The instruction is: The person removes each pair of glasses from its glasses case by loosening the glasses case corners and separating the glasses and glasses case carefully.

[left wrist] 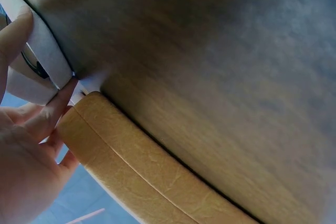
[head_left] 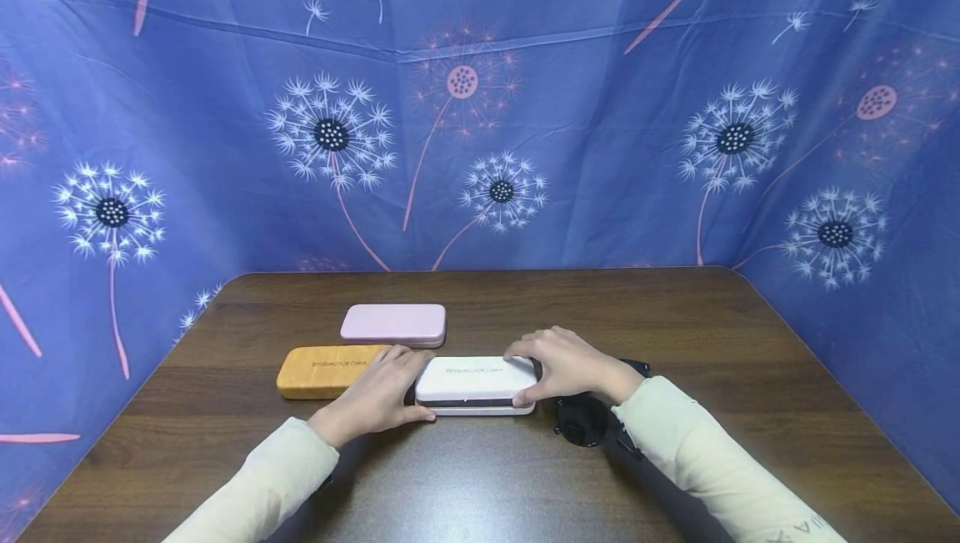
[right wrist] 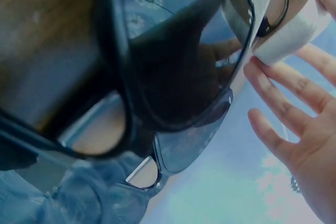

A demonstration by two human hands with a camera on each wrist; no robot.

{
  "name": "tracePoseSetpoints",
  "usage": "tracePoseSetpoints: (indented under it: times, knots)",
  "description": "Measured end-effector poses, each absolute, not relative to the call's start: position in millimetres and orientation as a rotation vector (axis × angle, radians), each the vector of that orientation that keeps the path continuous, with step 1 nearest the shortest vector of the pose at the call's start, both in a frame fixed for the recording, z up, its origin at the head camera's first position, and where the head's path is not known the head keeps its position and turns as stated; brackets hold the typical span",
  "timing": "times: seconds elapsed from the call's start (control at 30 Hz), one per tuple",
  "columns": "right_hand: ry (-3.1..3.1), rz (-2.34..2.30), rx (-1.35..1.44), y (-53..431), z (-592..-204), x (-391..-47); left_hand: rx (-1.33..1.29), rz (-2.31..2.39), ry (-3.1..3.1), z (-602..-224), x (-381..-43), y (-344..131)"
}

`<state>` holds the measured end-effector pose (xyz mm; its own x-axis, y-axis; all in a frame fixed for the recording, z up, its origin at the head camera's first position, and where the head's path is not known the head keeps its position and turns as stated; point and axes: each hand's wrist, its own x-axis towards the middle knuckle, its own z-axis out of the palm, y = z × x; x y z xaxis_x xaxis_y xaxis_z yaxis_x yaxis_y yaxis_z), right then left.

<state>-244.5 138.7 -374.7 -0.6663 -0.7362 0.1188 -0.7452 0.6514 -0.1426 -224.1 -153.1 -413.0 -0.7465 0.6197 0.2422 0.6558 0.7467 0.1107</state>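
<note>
A white glasses case point(head_left: 474, 380) with lettering on its lid lies on the table, its lid slightly raised from the base. My left hand point(head_left: 384, 391) grips its left end, thumb at the front edge. At the other end, my right hand point(head_left: 566, 366) holds the case between thumb and fingers. Both wrist views look into the gap, where dark-framed eyeglasses point(right wrist: 265, 29) show inside. Black sunglasses point(head_left: 582, 419) lie beside my right wrist, partly hidden beneath the forearm; their big dark lens point(right wrist: 173, 72) fills much of the right wrist view.
An orange glasses case point(head_left: 318, 372) lies just left of my left hand, which covers its right end. Behind it sits a pink case point(head_left: 393, 322). The brown wooden table point(head_left: 637, 301) backs onto a blue dandelion-patterned cloth point(head_left: 585, 151), which also hangs at both sides.
</note>
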Motion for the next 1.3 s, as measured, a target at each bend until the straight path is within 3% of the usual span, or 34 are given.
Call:
tracePoseSetpoints:
  times: [0.93,1.3]
  knots:
    - [-3.005,0.42,1.414,138.3,-355.7,-257.9,-0.866,-0.421,-2.795,-410.7,-223.0,-151.6]
    - [-3.049,0.608,1.286,138.7,-356.8,-270.0,-0.756,-0.457,-2.877,-409.2,-222.3,-149.6]
